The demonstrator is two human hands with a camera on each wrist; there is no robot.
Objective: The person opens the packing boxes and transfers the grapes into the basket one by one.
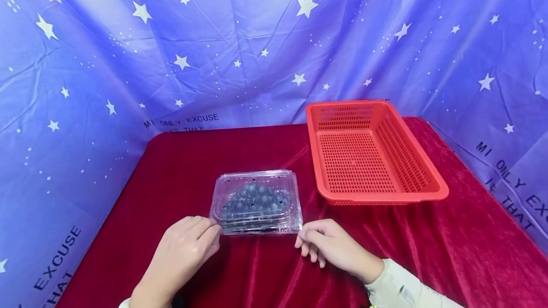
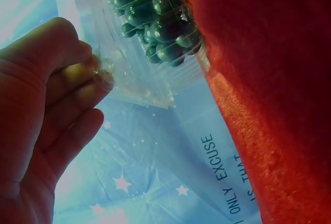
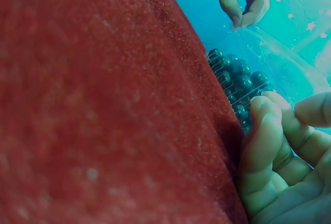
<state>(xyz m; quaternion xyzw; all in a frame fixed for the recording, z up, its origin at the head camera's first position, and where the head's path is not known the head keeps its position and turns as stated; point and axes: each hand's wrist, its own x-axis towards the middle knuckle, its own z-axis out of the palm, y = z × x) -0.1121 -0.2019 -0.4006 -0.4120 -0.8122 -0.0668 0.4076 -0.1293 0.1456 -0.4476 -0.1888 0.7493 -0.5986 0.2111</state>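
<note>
A clear plastic box [image 1: 257,222] with dark round fruit [image 1: 261,196] inside lies on the red cloth, its lid over the fruit. My left hand [image 1: 181,246] pinches the box's near left corner between thumb and forefinger; the left wrist view shows this hand [image 2: 57,79] at the clear edge, beside the dark fruit [image 2: 160,22]. At the near right corner, my right hand [image 1: 331,246] pinches the edge with thumb and forefinger, the other fingers curled loosely below. In the right wrist view, the right hand [image 3: 284,157] partly hides the fruit [image 3: 240,76].
An empty red perforated basket [image 1: 381,197] stands at the back right of the table, right of the box. Red velvet cloth [image 1: 180,170] covers the table. Behind and at both sides hangs a blue-purple curtain [image 1: 248,80] with white stars.
</note>
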